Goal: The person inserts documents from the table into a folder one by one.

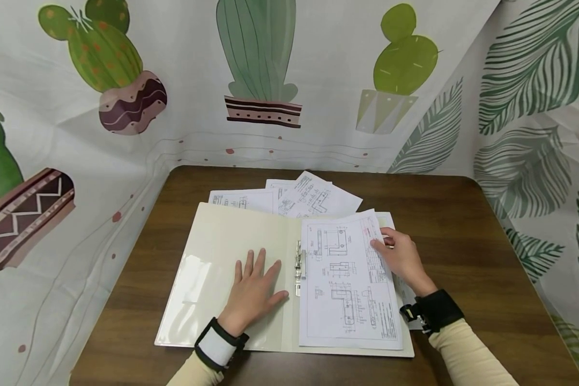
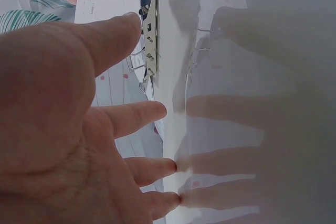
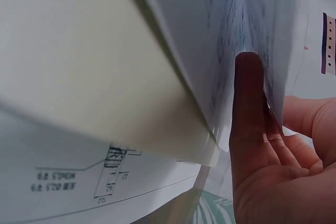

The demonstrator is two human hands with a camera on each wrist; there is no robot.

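An open cream ring binder lies on the table, its metal ring clip along the spine. On the binder's right side is a sheet with a technical drawing. My right hand pinches that sheet's upper right edge, thumb on top and fingers behind; the right wrist view shows the raised paper between thumb and fingers. My left hand rests with spread, straight fingers on the bare left cover. In the left wrist view its fingers reach toward the glossy cover, left of the clip.
Several loose drawing sheets overlap behind the binder, partly hidden by its top edge. Another sheet sticks out from under the binder's right side. The brown wooden table backs onto a cloth printed with cacti and leaves.
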